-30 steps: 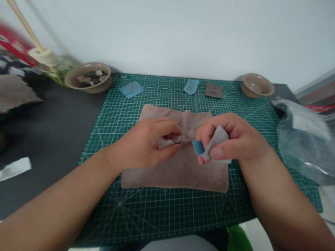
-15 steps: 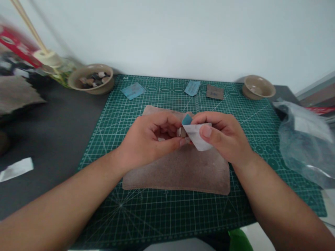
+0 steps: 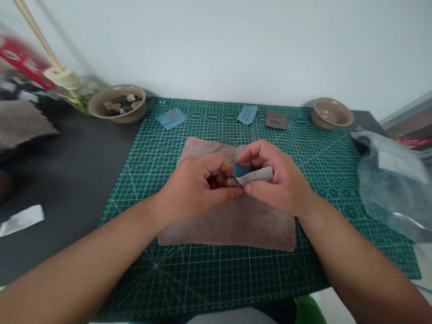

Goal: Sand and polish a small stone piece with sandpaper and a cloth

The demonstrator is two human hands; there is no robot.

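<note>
My left hand (image 3: pixel 192 186) is closed around a small pale stone (image 3: pixel 232 182), and only one end of it shows between the thumb and fingers. In my right hand (image 3: pixel 281 177), a folded piece of sandpaper (image 3: pixel 259 174) is pinched, blue on one face and whitish on the back. The sandpaper's near edge meets the stone; how firmly it presses cannot be seen. Both hands are held above a brown suede-like cloth (image 3: pixel 226 225), which lies on a green cutting mat (image 3: pixel 216 279).
Two blue sandpaper pieces (image 3: pixel 171 119) and a brown one (image 3: pixel 276 119) lie along the mat's far side. A bowl (image 3: pixel 126 118) of stones stands back left, another bowl (image 3: pixel 337 118) back right. A clear plastic bag (image 3: pixel 388 193) is at right, a reed diffuser (image 3: pixel 64 77) at left.
My right hand has turned and shifted, so the sandpaper now folds up against the stone instead of hanging flat with its white back facing me. My left hand has dropped slightly.
</note>
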